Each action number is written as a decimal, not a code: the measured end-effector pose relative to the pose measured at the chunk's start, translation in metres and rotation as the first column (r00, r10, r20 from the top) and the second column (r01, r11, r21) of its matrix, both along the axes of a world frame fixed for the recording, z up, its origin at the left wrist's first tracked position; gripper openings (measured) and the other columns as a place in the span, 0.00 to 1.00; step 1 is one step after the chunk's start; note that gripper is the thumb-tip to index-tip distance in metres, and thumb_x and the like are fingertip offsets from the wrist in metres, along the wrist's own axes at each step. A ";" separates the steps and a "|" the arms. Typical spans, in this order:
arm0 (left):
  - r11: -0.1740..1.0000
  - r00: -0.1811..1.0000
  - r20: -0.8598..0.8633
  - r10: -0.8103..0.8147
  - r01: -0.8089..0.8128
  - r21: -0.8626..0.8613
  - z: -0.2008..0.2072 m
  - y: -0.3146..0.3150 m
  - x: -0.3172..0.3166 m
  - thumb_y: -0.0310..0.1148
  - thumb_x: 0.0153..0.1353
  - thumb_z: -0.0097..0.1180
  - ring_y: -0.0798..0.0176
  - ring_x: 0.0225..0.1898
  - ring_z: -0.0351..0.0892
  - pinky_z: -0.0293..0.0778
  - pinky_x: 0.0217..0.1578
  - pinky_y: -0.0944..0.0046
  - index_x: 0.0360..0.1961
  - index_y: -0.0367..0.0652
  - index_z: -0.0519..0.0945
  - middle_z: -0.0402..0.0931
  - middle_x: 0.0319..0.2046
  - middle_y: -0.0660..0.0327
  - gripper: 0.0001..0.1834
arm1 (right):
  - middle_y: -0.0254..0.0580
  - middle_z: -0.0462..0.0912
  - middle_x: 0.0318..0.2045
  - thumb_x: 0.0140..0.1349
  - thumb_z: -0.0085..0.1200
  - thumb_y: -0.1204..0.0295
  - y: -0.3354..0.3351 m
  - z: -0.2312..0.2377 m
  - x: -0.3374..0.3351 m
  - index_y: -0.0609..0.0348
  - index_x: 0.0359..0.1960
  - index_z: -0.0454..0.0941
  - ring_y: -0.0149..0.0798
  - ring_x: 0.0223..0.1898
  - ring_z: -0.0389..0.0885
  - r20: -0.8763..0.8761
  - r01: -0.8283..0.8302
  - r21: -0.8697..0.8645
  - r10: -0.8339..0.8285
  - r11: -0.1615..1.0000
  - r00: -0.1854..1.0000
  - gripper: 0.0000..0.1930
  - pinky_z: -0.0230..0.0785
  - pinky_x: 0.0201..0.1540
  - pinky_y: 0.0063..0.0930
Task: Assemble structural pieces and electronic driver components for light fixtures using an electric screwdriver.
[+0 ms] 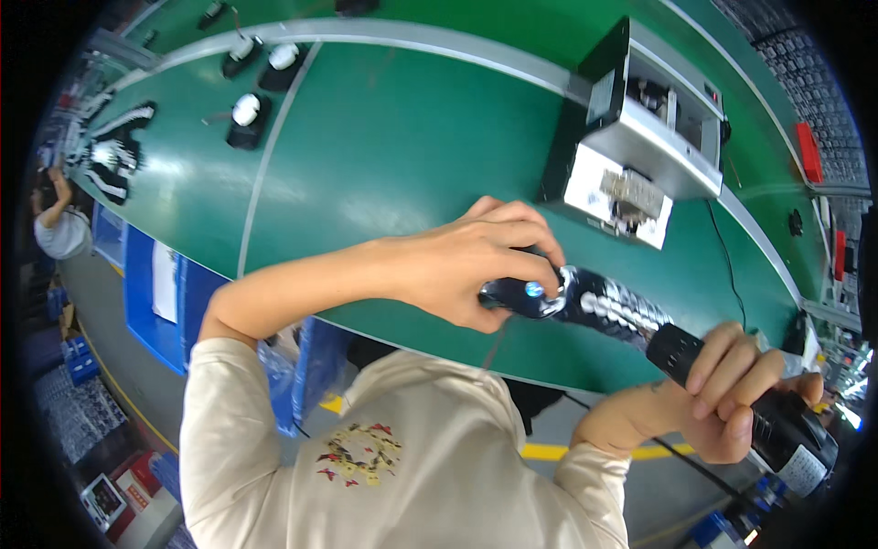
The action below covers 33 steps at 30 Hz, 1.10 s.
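Note:
Over the front of the green bench, my left hand [480, 265] is closed round the near end of a long, shiny black device [604, 306]. A row of whitish teeth or bristles runs along that device, and a round bluish-white spot shows beside my fingers. My right hand [732, 393], at the right, wraps round a black hand tool [786, 430] with a pale label, like a hot-air gun. Its dark ribbed nozzle [675, 352] meets the device's far end; whether they touch or are joined I cannot tell.
A silver and black bench machine [658, 119] stands at the back right, its cable running down the bench. Several small black parts with white tops [247, 114] lie at the back left. Blue bins [151, 293] stand beside the bench; a person in white [59, 224] is farther left.

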State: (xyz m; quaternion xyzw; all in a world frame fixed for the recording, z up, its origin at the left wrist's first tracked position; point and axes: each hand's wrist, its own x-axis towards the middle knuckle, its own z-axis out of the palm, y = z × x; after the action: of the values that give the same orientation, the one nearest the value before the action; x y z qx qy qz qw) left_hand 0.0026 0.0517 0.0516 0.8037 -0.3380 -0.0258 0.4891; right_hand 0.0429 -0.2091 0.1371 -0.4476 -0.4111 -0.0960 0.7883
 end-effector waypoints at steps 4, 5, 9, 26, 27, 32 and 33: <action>0.973 0.989 0.064 0.130 -0.140 0.184 0.007 0.056 0.045 0.26 0.41 0.68 0.53 0.61 0.68 0.61 0.58 0.50 0.46 0.50 0.79 0.74 0.56 0.61 0.26 | 0.31 0.70 0.19 0.59 0.56 0.77 -0.004 0.001 0.008 0.51 0.71 0.53 0.28 0.13 0.70 0.032 0.021 -0.061 -0.019 0.998 0.999 0.38 0.68 0.16 0.22; 0.936 0.943 0.181 0.280 -0.309 0.166 0.001 0.060 0.066 0.27 0.43 0.67 0.51 0.62 0.67 0.61 0.61 0.50 0.48 0.49 0.78 0.74 0.56 0.58 0.26 | 0.31 0.70 0.19 0.59 0.56 0.77 -0.007 -0.004 0.008 0.51 0.71 0.53 0.28 0.13 0.70 0.037 0.041 -0.096 -0.037 0.995 0.999 0.38 0.68 0.16 0.22; 0.529 0.473 0.485 0.735 -0.848 0.026 -0.017 0.133 0.132 0.31 0.43 0.64 0.45 0.54 0.72 0.67 0.58 0.52 0.45 0.41 0.74 0.74 0.49 0.50 0.25 | 0.34 0.71 0.20 0.59 0.55 0.78 -0.002 -0.006 0.004 0.53 0.73 0.49 0.30 0.13 0.69 0.068 0.141 -0.092 -0.135 0.986 0.988 0.41 0.67 0.16 0.25; 0.674 0.682 0.046 0.730 -0.729 0.122 0.014 0.083 0.042 0.37 0.71 0.52 0.68 0.32 0.76 0.72 0.34 0.66 0.42 0.33 0.79 0.79 0.30 0.64 0.15 | 0.36 0.73 0.18 0.56 0.59 0.78 -0.014 -0.010 -0.002 0.56 0.65 0.55 0.32 0.13 0.70 -0.054 0.145 -0.053 -0.148 0.988 0.987 0.36 0.69 0.17 0.30; 0.709 0.718 0.079 0.691 -0.696 0.116 -0.005 0.072 0.029 0.36 0.70 0.53 0.67 0.34 0.77 0.72 0.34 0.66 0.42 0.34 0.79 0.79 0.33 0.61 0.14 | 0.36 0.73 0.18 0.56 0.59 0.79 -0.015 -0.009 -0.002 0.56 0.65 0.55 0.32 0.13 0.70 -0.052 0.120 -0.065 -0.123 0.991 0.991 0.36 0.69 0.17 0.30; 0.701 0.714 0.229 0.662 -0.697 0.149 -0.011 0.040 0.000 0.25 0.59 0.54 0.51 0.54 0.73 0.70 0.55 0.59 0.39 0.36 0.79 0.74 0.47 0.51 0.08 | 0.36 0.74 0.18 0.57 0.59 0.80 -0.027 -0.007 0.001 0.55 0.67 0.53 0.33 0.15 0.72 -0.036 0.044 -0.116 -0.049 0.992 0.998 0.37 0.71 0.19 0.30; 0.715 0.708 0.274 0.651 -0.693 0.093 -0.007 0.041 -0.003 0.24 0.57 0.54 0.49 0.57 0.71 0.69 0.57 0.58 0.38 0.36 0.79 0.73 0.48 0.51 0.08 | 0.36 0.74 0.18 0.57 0.59 0.80 -0.027 -0.007 0.002 0.54 0.67 0.53 0.33 0.15 0.73 -0.032 0.036 -0.115 -0.040 0.993 0.999 0.38 0.71 0.19 0.30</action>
State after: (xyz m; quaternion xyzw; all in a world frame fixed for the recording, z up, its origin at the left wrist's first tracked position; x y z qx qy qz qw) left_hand -0.0003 0.0930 0.0448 0.9116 -0.0688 0.2123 0.3453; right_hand 0.0449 -0.2363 0.1303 -0.5014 -0.3935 -0.0797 0.7664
